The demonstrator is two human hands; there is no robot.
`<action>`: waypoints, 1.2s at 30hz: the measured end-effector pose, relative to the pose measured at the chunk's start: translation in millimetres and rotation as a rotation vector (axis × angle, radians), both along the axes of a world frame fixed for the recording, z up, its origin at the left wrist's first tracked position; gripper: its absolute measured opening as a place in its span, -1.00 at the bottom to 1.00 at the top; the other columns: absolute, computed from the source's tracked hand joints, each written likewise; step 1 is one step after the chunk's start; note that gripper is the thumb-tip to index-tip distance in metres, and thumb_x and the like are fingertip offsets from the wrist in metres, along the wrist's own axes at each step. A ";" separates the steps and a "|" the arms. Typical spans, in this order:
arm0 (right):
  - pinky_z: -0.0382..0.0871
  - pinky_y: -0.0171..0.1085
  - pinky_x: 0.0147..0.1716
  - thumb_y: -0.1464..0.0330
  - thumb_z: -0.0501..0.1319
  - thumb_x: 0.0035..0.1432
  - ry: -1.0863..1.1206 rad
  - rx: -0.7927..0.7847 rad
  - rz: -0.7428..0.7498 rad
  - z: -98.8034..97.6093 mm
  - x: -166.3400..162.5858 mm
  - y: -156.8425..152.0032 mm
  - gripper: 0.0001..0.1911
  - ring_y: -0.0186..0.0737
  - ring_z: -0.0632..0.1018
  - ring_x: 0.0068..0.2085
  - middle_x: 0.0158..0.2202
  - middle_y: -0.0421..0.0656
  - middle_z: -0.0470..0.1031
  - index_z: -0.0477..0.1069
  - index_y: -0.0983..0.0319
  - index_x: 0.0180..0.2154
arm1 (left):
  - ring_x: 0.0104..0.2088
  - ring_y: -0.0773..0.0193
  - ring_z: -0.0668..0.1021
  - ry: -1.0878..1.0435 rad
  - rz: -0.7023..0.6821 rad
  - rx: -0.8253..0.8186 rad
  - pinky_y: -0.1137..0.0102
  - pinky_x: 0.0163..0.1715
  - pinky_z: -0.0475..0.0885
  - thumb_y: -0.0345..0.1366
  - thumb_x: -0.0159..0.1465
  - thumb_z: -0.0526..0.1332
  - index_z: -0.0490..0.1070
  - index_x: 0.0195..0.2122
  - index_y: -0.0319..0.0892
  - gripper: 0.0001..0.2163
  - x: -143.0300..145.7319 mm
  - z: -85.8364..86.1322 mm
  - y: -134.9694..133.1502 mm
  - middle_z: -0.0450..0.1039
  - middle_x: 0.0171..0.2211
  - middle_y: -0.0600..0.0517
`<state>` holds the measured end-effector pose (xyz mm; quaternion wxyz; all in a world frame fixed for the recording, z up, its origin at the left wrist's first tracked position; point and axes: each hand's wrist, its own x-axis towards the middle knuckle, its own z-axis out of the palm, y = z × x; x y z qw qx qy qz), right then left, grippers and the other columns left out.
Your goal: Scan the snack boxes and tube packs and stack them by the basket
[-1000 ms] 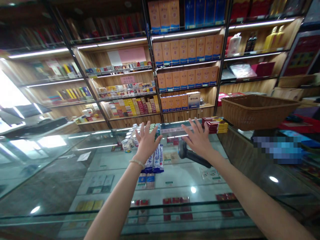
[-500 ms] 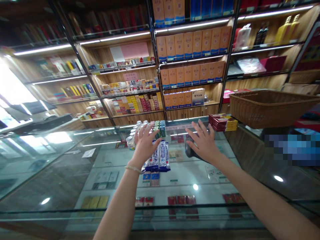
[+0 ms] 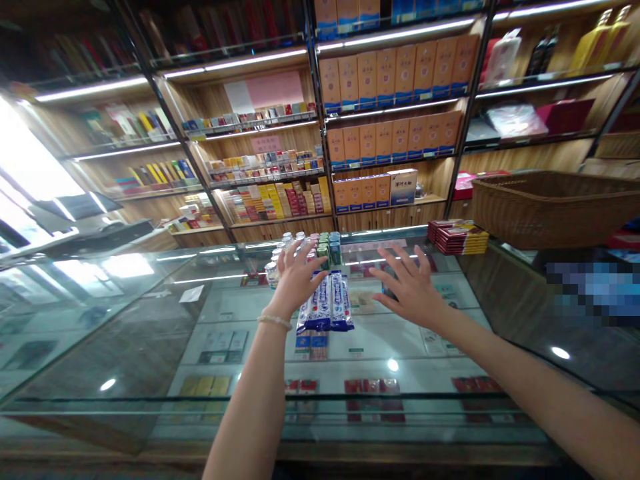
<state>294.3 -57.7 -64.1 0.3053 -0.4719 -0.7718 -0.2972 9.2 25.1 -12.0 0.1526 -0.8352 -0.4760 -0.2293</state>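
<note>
Both my arms reach out over a glass counter (image 3: pixel 150 333). My left hand (image 3: pixel 295 277) is open with fingers spread, hovering over the far end of blue-and-white cartons (image 3: pixel 330 310) that lie on the glass. Just beyond its fingertips stand several small bottles and cans (image 3: pixel 305 248). My right hand (image 3: pixel 413 287) is open too, fingers apart, held above the glass right of the cartons. It covers most of a dark scanner, of which only a bit shows. Neither hand holds anything.
A woven basket (image 3: pixel 545 207) stands on the counter at the right, with a stack of red cartons (image 3: pixel 457 237) beside it. Shelves of orange boxes (image 3: pixel 395 80) and cigarette packs (image 3: pixel 270 200) fill the back wall. More packs lie inside the case under the glass.
Both hands stayed open and spread, drawing slightly nearer to me over the cartons. The view tilted, so the counter items sit more to the right.
</note>
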 end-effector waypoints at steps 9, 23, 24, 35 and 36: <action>-0.41 0.24 0.46 -0.16 0.26 0.26 -0.096 -0.094 0.180 -5.0 -53.2 -4.8 -0.38 0.22 0.14 0.50 0.47 0.07 0.25 0.56 0.14 0.10 | 0.50 -0.16 0.12 -0.033 -0.025 -0.005 -0.24 0.46 -0.09 -0.10 0.41 0.26 0.59 0.15 0.11 -0.68 0.6 -1.9 0.4 0.28 0.45 0.00; -0.46 0.25 0.47 0.00 0.39 0.19 -0.126 -0.129 0.160 -17.0 -72.0 -7.8 -0.58 0.19 0.18 0.48 0.47 0.05 0.25 0.61 0.16 -0.08 | 0.50 -0.15 0.12 -0.061 -0.032 -0.014 -0.24 0.47 -0.09 -0.07 0.42 0.22 0.60 0.13 0.11 -0.68 3.5 0.5 -2.5 0.29 0.44 0.00; -0.46 0.24 0.47 0.01 0.38 0.20 -0.127 -0.125 0.161 -16.7 -72.2 -8.0 -0.59 0.19 0.19 0.48 0.47 0.06 0.27 0.61 0.16 -0.08 | 0.50 -0.15 0.12 -0.059 -0.029 -0.015 -0.24 0.47 -0.09 -0.07 0.42 0.22 0.60 0.13 0.10 -0.68 3.6 0.4 -2.4 0.29 0.44 0.00; -0.45 0.22 0.48 0.03 0.43 0.16 -0.153 -0.089 0.162 -21.3 -74.0 -9.9 -0.60 0.18 0.22 0.47 0.44 0.05 0.31 0.62 0.17 -0.11 | 0.49 -0.13 0.15 -0.059 -0.045 -0.010 -0.19 0.46 -0.05 -0.07 0.42 0.22 0.61 0.12 0.12 -0.69 3.5 -0.4 -1.5 0.31 0.43 0.02; -0.47 0.21 0.48 0.04 0.43 0.16 -0.159 -0.087 0.167 -21.0 -73.1 -11.0 -0.60 0.17 0.23 0.47 0.44 0.04 0.31 0.61 0.17 -0.11 | 0.49 -0.13 0.15 -0.058 -0.047 -0.010 -0.19 0.46 -0.05 -0.06 0.42 0.22 0.61 0.12 0.12 -0.69 3.4 -0.7 -1.3 0.31 0.43 0.01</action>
